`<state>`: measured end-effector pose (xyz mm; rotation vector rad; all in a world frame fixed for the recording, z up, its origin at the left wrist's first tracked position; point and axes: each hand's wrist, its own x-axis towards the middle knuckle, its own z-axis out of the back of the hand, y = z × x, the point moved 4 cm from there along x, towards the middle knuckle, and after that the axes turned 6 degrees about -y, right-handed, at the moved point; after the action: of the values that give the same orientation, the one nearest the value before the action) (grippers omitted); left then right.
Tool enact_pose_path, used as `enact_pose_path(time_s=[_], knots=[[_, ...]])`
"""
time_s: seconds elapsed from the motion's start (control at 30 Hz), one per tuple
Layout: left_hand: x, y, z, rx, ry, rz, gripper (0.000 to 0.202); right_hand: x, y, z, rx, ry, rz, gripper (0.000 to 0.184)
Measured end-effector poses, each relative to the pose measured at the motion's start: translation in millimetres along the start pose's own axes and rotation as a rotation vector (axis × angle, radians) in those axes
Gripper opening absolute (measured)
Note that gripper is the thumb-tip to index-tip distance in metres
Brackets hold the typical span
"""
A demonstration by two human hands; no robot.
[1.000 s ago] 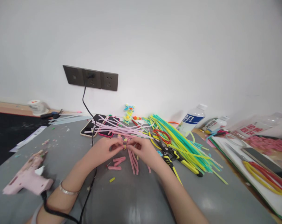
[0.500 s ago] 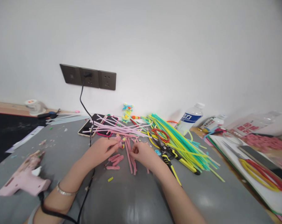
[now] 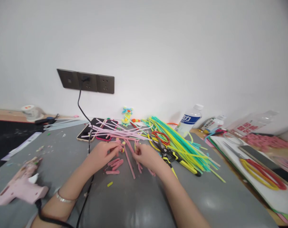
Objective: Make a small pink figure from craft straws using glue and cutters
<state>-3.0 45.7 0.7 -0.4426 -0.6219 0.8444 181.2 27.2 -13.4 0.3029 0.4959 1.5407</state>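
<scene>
My left hand (image 3: pixel 107 154) is closed, its fingertips pinching a small pink pipe-cleaner piece (image 3: pixel 121 146) with bits of yellow by it; its full shape is partly hidden. My right hand (image 3: pixel 145 155) curls closed over pink pipe cleaners (image 3: pixel 139 167), whose ends stick out below the fingers. Between the hands a long pink pipe cleaner (image 3: pixel 130 163) lies slanted on the table. Several short folded pink pieces (image 3: pixel 115 164) rest below my left hand, and a small yellow-green piece (image 3: pixel 110 184) lies nearer to me.
Pale pink stems (image 3: pixel 115 130) lie across two phones (image 3: pixel 88 130). To the right are green and yellow pipe cleaners (image 3: pixel 182 145), pliers (image 3: pixel 166 152) and a bottle (image 3: pixel 189 120). A pink glue gun (image 3: pixel 22 188) sits at left, its black cable (image 3: pixel 89 177) crossing the table. Scissors (image 3: pixel 260 174) lie far right.
Some pink pipe cleaners under my right hand have shifted right, apart from the long one between the hands. My left hand keeps its pinch. The whole view has shifted slightly.
</scene>
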Motion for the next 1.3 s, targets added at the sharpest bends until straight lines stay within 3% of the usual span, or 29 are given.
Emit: enact_pose_path(time_s=[0.17,0.6,0.77,0.93,1.17,1.3], knots=[[-1,0,3.8,-0.046,-0.043,0.064,0.044,8,-12,5,0.141,0.012,0.062,0.024],[-2,-1,2.8,-0.121,-0.059,0.025,0.045,-1,3,-1,-0.180,-0.024,-0.046,0.004],[-4,0,2.6,-0.165,-0.059,0.052,0.047,-2,5,-2,-0.248,-0.047,-0.057,0.009],[-4,1,1.9,-0.162,-0.053,0.045,0.048,2,-2,2,-0.104,-0.062,-0.069,0.006],[-4,1,3.7,-0.143,-0.059,0.050,0.047,12,-16,10,0.202,-0.185,0.013,0.005],[-2,-1,4.5,-0.055,-0.023,0.061,0.045,13,-18,11,0.139,-0.191,0.013,0.014]])
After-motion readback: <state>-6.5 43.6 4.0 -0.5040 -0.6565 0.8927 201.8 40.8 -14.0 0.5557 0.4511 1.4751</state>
